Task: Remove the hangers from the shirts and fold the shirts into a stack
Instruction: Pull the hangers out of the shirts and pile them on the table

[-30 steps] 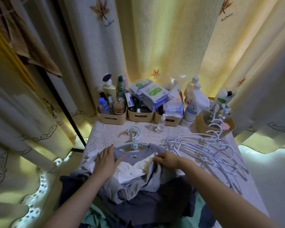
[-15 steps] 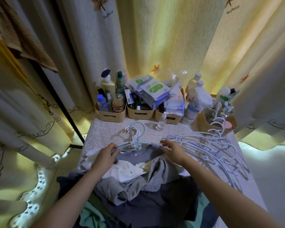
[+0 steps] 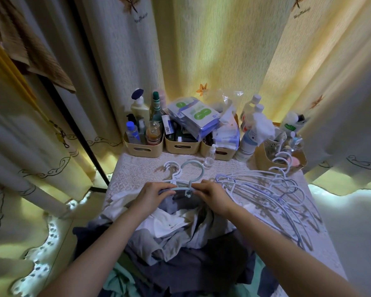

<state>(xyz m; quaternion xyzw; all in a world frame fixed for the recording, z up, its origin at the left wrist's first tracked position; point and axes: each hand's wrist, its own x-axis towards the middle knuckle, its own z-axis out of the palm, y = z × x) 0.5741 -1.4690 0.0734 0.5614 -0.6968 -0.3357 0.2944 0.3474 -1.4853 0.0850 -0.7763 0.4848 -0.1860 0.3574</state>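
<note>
Looking down along two bare forearms onto a small table draped in a cream lace cloth (image 3: pixel 135 168). Nearest, heaped at the table's front edge: a dark navy cotton garment (image 3: pixel 201 264) and a mint green one (image 3: pixel 120 281), with a crumpled grey shirt (image 3: pixel 180 236) and a white shirt (image 3: pixel 167 224) on top. No folded stack in sight. Just beyond, at the grey shirt's collar: left hand (image 3: pixel 152 195) and right hand (image 3: pixel 212 194) side by side, fingers curled and pinching the shoulder bar of a pale teal plastic hanger (image 3: pixel 181 188), one on either side of its neck, hook pointing away. Hanger judged light, rigid and smooth, so likely to slide free easily; best held at the neck, easing one arm out through the collar at a time. Shirt judged soft, limp and light, with no shape of its own, apt to drag its neighbours along; best taken at the shoulder seams for folding. Behind the teal hook, a few white hanger hooks (image 3: pixel 169 163) poking out of the pile. To the right, a loose fan of empty white and lilac plastic hangers (image 3: pixel 274 184) flat on the cloth. Farther back, three beige plastic bins (image 3: pixel 154 150) crammed with bottles and packets, then pale yellow leaf-print curtains (image 3: pixel 212 50).
</note>
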